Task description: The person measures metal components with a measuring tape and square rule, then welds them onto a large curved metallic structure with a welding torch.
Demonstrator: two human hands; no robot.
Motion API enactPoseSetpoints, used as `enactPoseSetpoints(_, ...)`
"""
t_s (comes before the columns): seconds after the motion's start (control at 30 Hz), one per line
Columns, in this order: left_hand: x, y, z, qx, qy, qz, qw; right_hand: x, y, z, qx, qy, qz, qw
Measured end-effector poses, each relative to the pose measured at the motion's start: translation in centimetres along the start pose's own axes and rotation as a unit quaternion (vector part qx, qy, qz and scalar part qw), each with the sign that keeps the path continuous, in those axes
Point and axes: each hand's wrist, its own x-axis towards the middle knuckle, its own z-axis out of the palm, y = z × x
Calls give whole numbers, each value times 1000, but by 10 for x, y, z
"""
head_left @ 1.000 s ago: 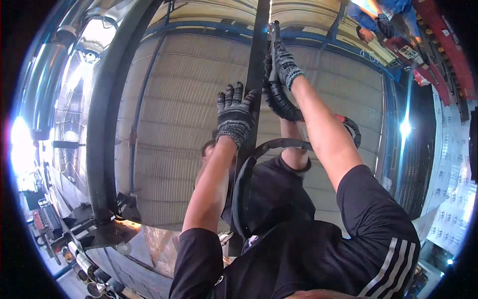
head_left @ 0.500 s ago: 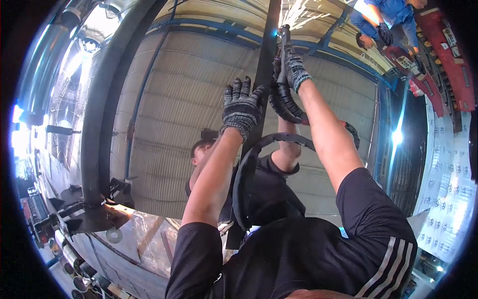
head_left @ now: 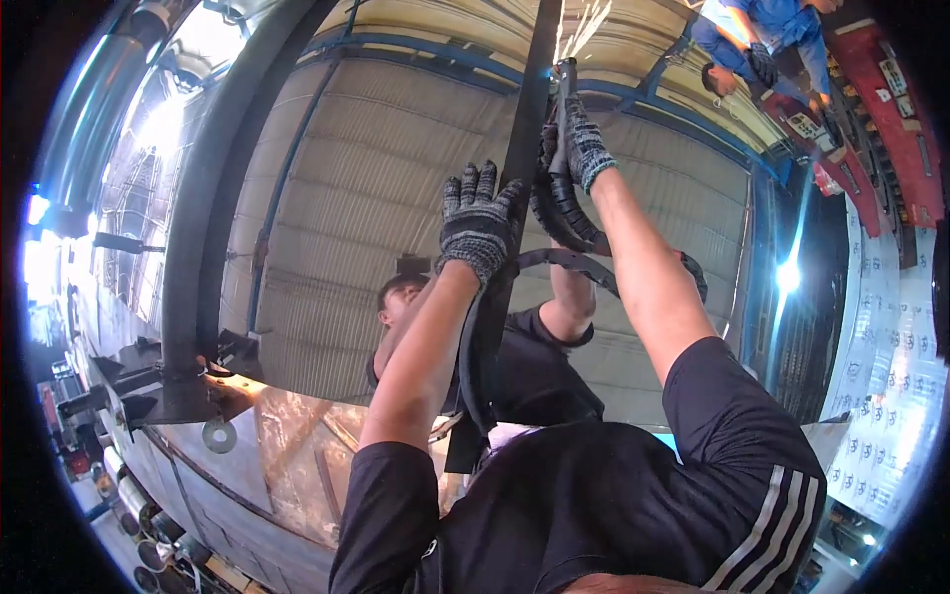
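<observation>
My right hand (head_left: 586,148), in a grey and black knit glove, is wrapped round a dark handheld torch (head_left: 566,84). The torch tip meets the right edge of a long black bar (head_left: 527,129), where sparks (head_left: 584,30) fly out. From the torch a thick black cable (head_left: 566,210) loops down beneath my right forearm. My left hand (head_left: 477,220), gloved alike, lies palm down with fingers spread. Its right side rests over the bar, and its fingertips reach onto a mirror-like metal sheet (head_left: 376,178), which reflects a roof and a person.
A second dark bar (head_left: 213,198) runs along the left, with a metal washer (head_left: 219,436) near its lower end. At upper right a person in blue (head_left: 772,49) bends beside red equipment (head_left: 891,99). White printed sheeting (head_left: 881,376) lies along the right.
My right hand and the torch have come slightly down along the bar. The spray of sparks is smaller, and the cable loop sits differently. My left hand stays nearly in place.
</observation>
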Motion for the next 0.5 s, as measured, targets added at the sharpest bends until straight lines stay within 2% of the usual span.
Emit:
enactPoseSetpoints(0.13, -3, 1, 1, 8, -1, 7, 1000, 9, 2, -3, -41, -1, 1, 999)
enactPoseSetpoints(0.37, -2, -2, 6, 14, 24, 17, 999, 23, 8, -9, -37, -20, -17, 999)
enactPoseSetpoints(0.43, -3, 0, 5, 13, 26, 19, 999, 17, 8, -10, 24, -26, -4, 999)
enactPoseSetpoints(0.5, 0, -2, 6, 22, -1, 8, 1000, 17, 8, -9, 17, -15, -6, 1000)
